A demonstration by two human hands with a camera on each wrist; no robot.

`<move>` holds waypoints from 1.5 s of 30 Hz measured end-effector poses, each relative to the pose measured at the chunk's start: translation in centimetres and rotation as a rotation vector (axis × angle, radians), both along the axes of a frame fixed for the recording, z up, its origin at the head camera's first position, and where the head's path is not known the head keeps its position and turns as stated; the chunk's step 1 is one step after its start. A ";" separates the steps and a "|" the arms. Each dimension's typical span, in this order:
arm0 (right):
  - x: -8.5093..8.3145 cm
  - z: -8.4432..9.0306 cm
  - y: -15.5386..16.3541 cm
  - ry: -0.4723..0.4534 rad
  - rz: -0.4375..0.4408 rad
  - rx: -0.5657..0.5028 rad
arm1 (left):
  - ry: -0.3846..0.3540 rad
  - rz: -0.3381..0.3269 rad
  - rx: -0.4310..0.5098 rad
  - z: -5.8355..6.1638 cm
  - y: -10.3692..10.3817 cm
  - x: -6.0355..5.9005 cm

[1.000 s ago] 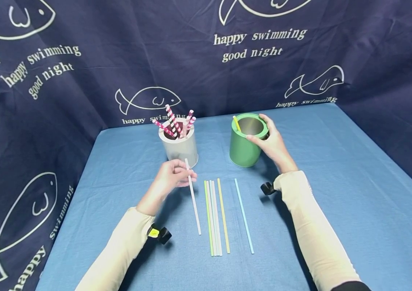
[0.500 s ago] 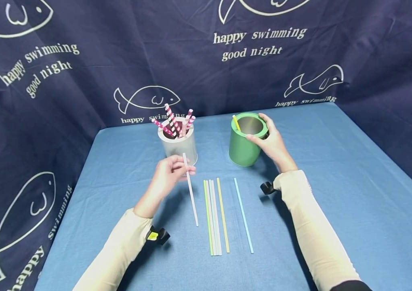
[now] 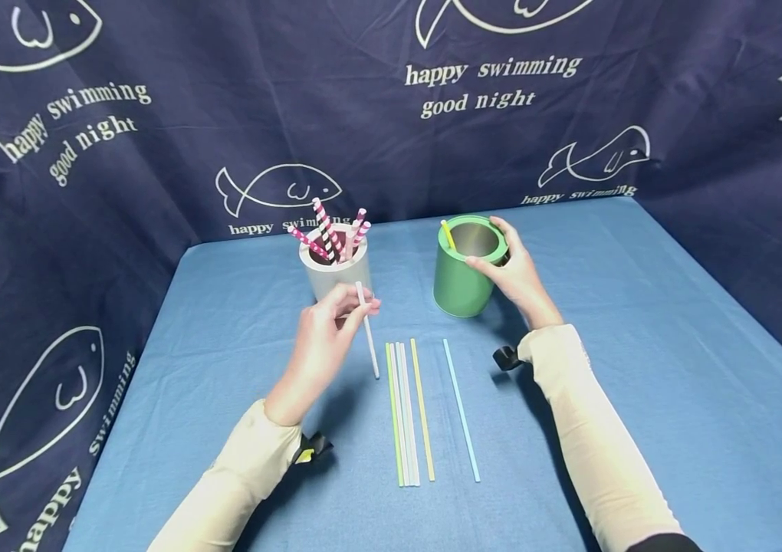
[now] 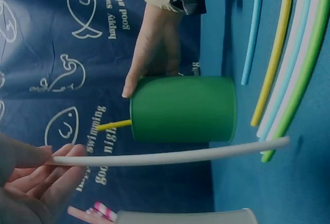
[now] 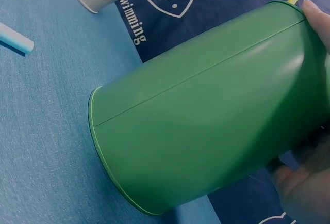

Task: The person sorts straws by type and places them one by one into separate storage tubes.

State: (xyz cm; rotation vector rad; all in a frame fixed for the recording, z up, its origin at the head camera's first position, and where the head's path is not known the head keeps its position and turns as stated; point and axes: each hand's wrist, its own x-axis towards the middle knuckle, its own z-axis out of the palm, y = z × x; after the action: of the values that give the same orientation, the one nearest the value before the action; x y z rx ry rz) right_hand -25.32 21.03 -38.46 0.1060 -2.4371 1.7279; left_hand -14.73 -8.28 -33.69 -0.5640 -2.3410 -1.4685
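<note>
My left hand pinches a white straw near its top end, lifted off the table in front of the white cup. The same white straw runs across the left wrist view, held by my fingers. My right hand grips the rim of the green cup, which holds one yellow straw. The green cup fills the right wrist view, slightly tilted. Several plain straws lie side by side on the blue table.
The white cup holds several pink and dark striped straws. A light blue straw lies apart to the right of the group. A dark blue fish-print curtain walls the table's back and sides.
My left hand has raised the white straw off the table and swung its lower end up. The right hand stays on the green cup.
</note>
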 end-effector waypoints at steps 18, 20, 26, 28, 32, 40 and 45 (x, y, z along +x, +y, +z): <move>0.0 -0.2 0.1 0.011 0.002 -0.009 | 0.305 0.001 0.235 0.9 2.5 -1.3; 0.0 -0.2 0.1 0.008 0.000 -0.011 | 0.326 -0.002 0.265 1.0 2.9 -1.5; 0.0 -0.1 0.1 0.008 -0.002 -0.016 | 0.396 -0.049 0.380 1.3 4.2 -2.2; 0.0 -0.1 0.1 0.009 -0.002 -0.019 | 0.421 -0.063 0.409 1.4 4.6 -2.3; -0.1 -0.2 0.2 0.013 -0.002 -0.015 | 0.473 -0.082 0.461 1.8 5.3 -2.6; 0.0 -0.2 0.1 0.007 0.000 -0.023 | 0.507 -0.097 0.506 2.4 6.3 -3.1; 0.1 -0.1 0.0 0.004 0.003 -0.021 | 0.477 -0.133 0.510 2.5 6.9 -3.7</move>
State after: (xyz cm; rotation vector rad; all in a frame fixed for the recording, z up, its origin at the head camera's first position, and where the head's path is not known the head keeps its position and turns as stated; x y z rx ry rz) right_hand -25.18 21.02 -38.54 0.1107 -2.4168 1.7529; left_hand -18.42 -1.41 -31.18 -0.8228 -1.5217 -1.6801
